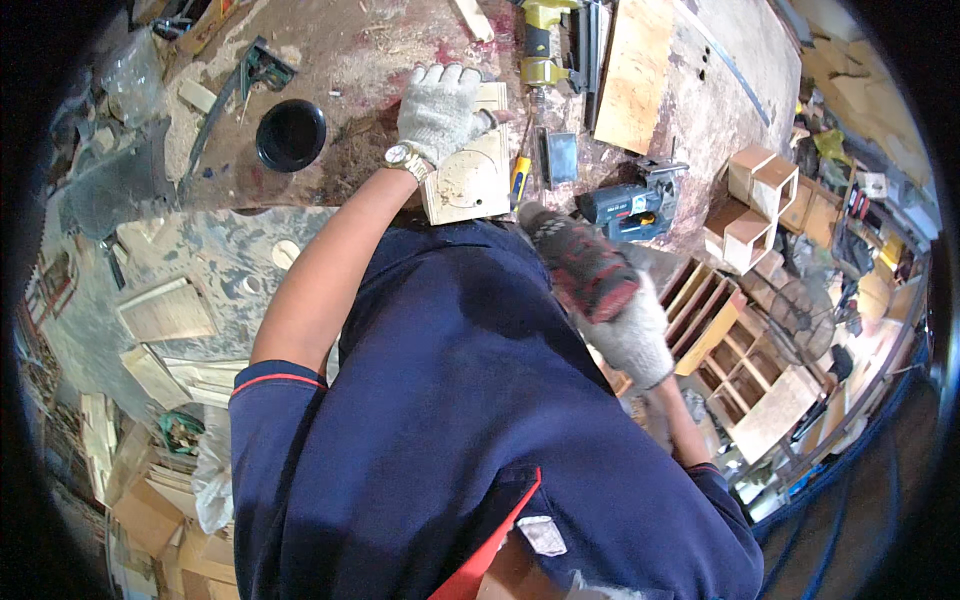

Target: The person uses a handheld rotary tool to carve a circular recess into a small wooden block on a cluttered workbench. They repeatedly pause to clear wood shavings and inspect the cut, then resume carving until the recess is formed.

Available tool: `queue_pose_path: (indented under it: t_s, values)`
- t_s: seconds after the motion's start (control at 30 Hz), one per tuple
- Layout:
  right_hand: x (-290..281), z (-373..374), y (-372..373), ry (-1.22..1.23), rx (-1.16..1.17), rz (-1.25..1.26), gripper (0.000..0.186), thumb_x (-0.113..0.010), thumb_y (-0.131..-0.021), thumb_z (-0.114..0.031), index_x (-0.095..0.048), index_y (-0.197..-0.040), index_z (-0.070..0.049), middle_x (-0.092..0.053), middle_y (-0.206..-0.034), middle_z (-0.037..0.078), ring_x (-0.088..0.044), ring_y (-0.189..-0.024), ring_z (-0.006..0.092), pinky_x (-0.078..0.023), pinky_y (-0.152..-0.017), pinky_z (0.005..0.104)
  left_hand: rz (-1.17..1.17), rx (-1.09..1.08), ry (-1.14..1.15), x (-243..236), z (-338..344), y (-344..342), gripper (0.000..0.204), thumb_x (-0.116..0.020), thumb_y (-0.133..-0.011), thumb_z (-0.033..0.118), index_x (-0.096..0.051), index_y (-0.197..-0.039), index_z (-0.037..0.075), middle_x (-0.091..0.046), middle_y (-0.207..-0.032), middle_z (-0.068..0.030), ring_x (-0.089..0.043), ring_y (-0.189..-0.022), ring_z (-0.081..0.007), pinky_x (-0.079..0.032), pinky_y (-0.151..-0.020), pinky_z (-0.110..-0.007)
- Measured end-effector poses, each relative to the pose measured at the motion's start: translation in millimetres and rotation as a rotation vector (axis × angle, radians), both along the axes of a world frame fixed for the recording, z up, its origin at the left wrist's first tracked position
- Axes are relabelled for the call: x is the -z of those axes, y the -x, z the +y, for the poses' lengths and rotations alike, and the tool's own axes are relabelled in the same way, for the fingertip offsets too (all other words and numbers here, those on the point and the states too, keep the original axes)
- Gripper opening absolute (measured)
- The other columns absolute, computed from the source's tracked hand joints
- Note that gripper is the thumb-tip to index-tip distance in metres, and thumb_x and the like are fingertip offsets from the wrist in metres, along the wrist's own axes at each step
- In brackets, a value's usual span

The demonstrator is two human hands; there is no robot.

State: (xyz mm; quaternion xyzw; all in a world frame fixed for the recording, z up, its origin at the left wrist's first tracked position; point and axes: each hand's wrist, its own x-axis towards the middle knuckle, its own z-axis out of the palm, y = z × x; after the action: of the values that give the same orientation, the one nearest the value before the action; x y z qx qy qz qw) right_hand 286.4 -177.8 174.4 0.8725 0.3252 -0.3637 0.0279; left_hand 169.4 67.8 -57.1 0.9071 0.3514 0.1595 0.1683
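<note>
My left hand (pixel 440 105), in a white knit glove with a wristwatch, lies on a small pale wooden block (pixel 465 182) at the near edge of a dusty workbench (pixel 330 40), its fingers curled over the block's far side. My right hand (pixel 600 290) wears a white glove with a red and black palm. It hangs blurred in the air just right of the block, near the bench edge, and I cannot tell whether anything is in it. A screwdriver with a yellow and blue handle (pixel 519 178) lies beside the block.
On the bench are a black round cup (pixel 290 135), a blue jigsaw (pixel 630 205), a yellow nail gun (pixel 545 45) and a plywood sheet (pixel 635 70). Open wooden boxes (pixel 760 200) and shelf frames (pixel 730 335) stand at the right. Wood offcuts (pixel 165 310) litter the floor at the left.
</note>
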Motion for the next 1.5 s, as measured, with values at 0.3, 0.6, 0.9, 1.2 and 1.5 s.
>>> queue_pose_path:
  t_s: [0.3,0.6,0.9,1.2,1.5]
  values:
    - [13,-19,-17,-0.262,0.268,-0.026,0.061,-0.087,-0.083,-0.026,-0.060,-0.132,-0.003,-0.071,-0.122,0.013,-0.070,-0.109,0.0253,-0.055,-0.092,0.0388,0.159,-0.457,0.258,-32,-78,8,0.139,-0.078,-0.062,0.083,-0.015,-0.164,0.014,-0.042,-0.149,-0.0311,-0.042,-0.137,-0.0491,-0.033,-0.112,-0.063]
    - [23,-10,-14,-0.245,0.141,0.047,0.064,-0.087,-0.082,-0.029,-0.060,-0.133,-0.003,-0.072,-0.121,0.014,-0.070,-0.111,0.0269,-0.054,-0.093,0.0381,0.347,-0.300,0.306,-56,-36,15,0.140,-0.078,-0.066,0.076,-0.004,-0.168,0.016,-0.039,-0.150,-0.0354,-0.042,-0.138,-0.0446,-0.032,-0.114,-0.059]
    - [20,10,-14,-0.210,0.133,0.095,0.066,-0.084,-0.084,-0.029,-0.056,-0.138,-0.003,-0.069,-0.127,0.014,-0.068,-0.115,0.0280,-0.052,-0.099,0.0379,0.395,0.183,0.102,-38,-35,53,0.126,-0.082,-0.065,0.044,-0.014,-0.168,0.019,-0.037,-0.160,-0.0179,-0.033,-0.148,-0.0371,-0.020,-0.124,-0.055]
    - [37,23,-13,-0.153,0.000,0.118,0.058,-0.080,-0.078,-0.037,-0.065,-0.123,-0.004,-0.074,-0.110,0.017,-0.073,-0.102,0.0329,-0.057,-0.086,0.0411,0.316,0.072,0.074,-27,-43,56,0.107,-0.080,-0.065,0.052,-0.042,-0.156,0.009,-0.054,-0.138,-0.0143,-0.050,-0.130,-0.0314,-0.025,-0.122,-0.052]
    - [55,24,-10,-0.058,-0.138,0.053,0.043,-0.078,-0.077,-0.038,-0.072,-0.105,-0.005,-0.075,-0.093,0.019,-0.074,-0.093,0.0365,-0.057,-0.078,0.0442,0.284,0.084,0.092,-22,-42,57,0.120,-0.080,-0.064,0.059,-0.032,-0.161,0.008,-0.053,-0.142,-0.0155,-0.049,-0.133,-0.0334,-0.024,-0.122,-0.054]
